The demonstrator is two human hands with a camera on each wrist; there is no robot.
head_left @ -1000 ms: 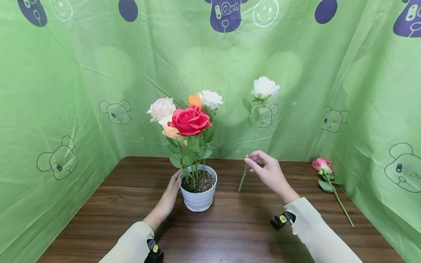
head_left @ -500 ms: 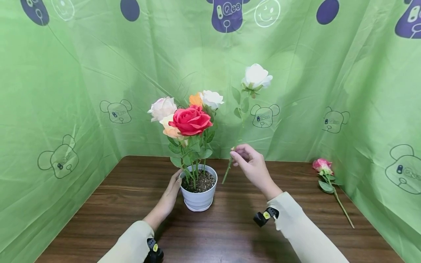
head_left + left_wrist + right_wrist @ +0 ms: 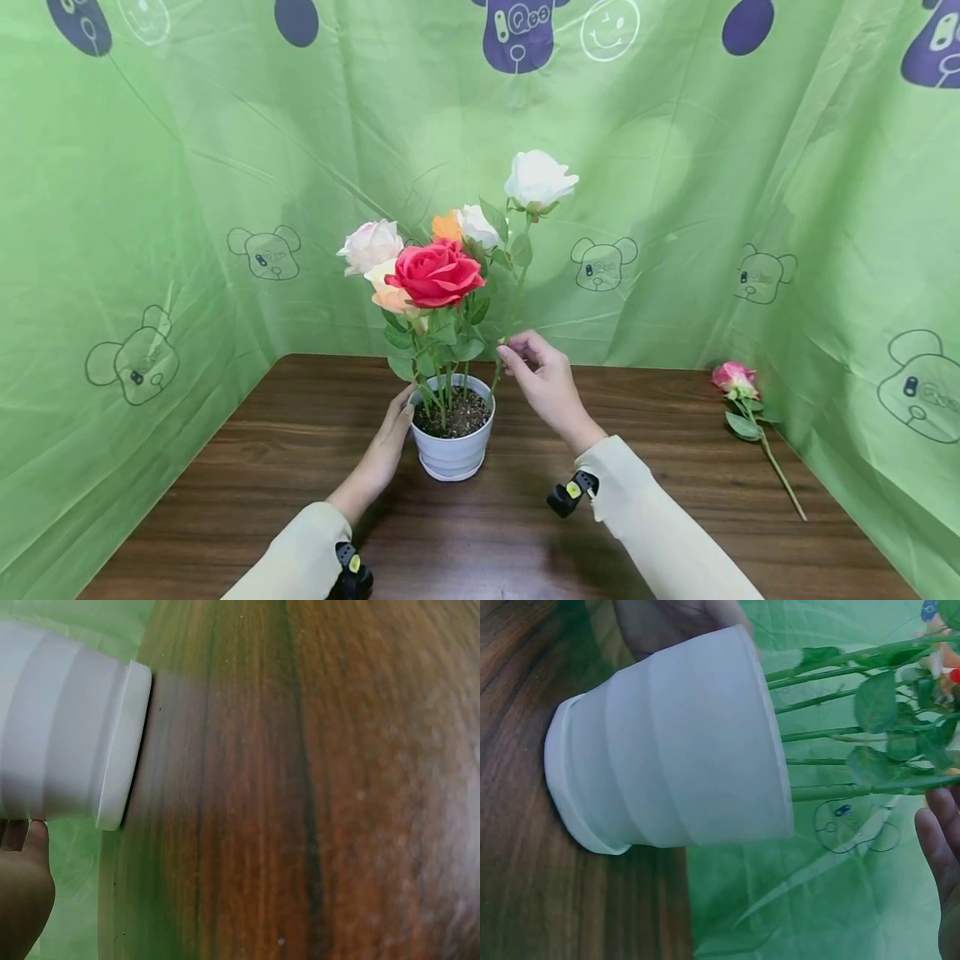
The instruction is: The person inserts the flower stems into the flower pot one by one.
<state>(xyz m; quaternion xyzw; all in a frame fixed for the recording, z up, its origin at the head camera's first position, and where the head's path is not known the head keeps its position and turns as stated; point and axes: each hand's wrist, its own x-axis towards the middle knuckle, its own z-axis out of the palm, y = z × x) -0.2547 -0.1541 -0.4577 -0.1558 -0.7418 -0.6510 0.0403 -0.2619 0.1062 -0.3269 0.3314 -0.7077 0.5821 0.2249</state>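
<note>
Between the thumb and fingertips of my right hand (image 3: 543,379) is the stem of a white rose (image 3: 540,179), its bloom high and leaning right. The stem's lower end meets the right rim of a white flowerpot (image 3: 452,457). Dark soil (image 3: 468,414) fills the pot. Against its left side rests my left hand (image 3: 387,437), fingers extended along the wall. Standing in the soil are a red rose (image 3: 437,275), a pale pink rose (image 3: 371,246), a peach rose (image 3: 390,290), an orange flower (image 3: 447,225) and another white rose (image 3: 477,225), partly covered by leaves.
A pink rose (image 3: 737,379) with a long stem lies at the right side of the brown wooden table (image 3: 247,492). Green printed curtains (image 3: 675,208) enclose the back and sides. The pot stands on a white saucer (image 3: 577,817).
My right hand has moved left with the white rose, bringing the stem's lower end from well right of the pot to its right rim. The left hand has stayed at the pot.
</note>
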